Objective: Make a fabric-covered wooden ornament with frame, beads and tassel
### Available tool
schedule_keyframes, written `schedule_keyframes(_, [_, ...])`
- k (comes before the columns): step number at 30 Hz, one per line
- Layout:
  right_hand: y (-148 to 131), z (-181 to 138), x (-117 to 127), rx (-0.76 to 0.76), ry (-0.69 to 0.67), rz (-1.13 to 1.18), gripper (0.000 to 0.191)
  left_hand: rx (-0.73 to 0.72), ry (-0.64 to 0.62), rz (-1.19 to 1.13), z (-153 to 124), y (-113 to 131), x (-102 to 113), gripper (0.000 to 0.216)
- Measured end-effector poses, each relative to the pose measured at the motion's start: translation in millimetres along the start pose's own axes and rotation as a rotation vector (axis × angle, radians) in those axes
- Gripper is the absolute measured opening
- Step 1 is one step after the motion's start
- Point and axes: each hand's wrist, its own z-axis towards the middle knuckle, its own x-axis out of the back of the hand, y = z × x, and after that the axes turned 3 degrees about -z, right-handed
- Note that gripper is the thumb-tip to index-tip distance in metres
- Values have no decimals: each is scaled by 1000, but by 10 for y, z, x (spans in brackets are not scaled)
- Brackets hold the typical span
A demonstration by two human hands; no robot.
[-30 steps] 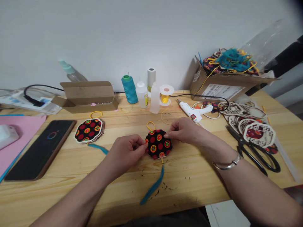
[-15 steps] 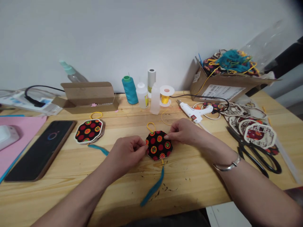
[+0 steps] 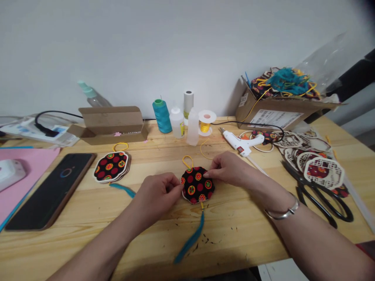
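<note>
The wooden counter (image 3: 240, 242) spans the view, and both forearms reach in from its near edge, angled toward the middle. At far right, an open cardboard box (image 3: 272, 111) holds a heap of patterned fabric, teal tassels and yellow cord. Right of centre lie black scissors (image 3: 318, 199), a stack of wooden cutouts (image 3: 324, 171) and a white glue gun (image 3: 241, 142). At left are a phone (image 3: 51, 191) and a stack of finished ornaments (image 3: 111, 167).

The fabric ornament (image 3: 197, 185) sits at the middle of the counter, just above its surface, held between both hands. The left hand (image 3: 159, 197) pinches its left edge with narrowly closed fingers, and the right hand (image 3: 230, 169) grips its far right edge the same way. A yellow loop (image 3: 187, 160) rises from its far side, and a teal tassel (image 3: 191, 238) trails toward the near edge.
</note>
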Motion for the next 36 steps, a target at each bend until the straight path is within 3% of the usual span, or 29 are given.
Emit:
schedule_keyframes(4, [19,-5,18,1,52,-1,28,-103,153,107,-12,-8,4,17])
schedule_keyframes(7, [15,-63,81,-6,166,61,29,-354,284,215,-5,-13,13,14])
schedule_keyframes(11, [-88,-240,180,140,333,81,14,-559,262,319,-17,10,17,10])
schedule_keyframes(13, [-149,-320,192,242,354,16,9,-582,221,331,-35,18,10,8])
schedule_keyframes(17, [-167,-347,116,407,324,-14,21,-597,146,330,-49,-16,-6,9])
schedule_keyframes(21, [-69,-285,27,553,267,2,20,-567,146,332,-39,-51,-1,5])
schedule_keyframes(27, [17,-261,69,599,125,-78,11,-515,156,345,-46,-42,11,6])
schedule_keyframes(36, [49,-203,62,635,93,-79,9,-496,122,347,-4,-66,-59,10])
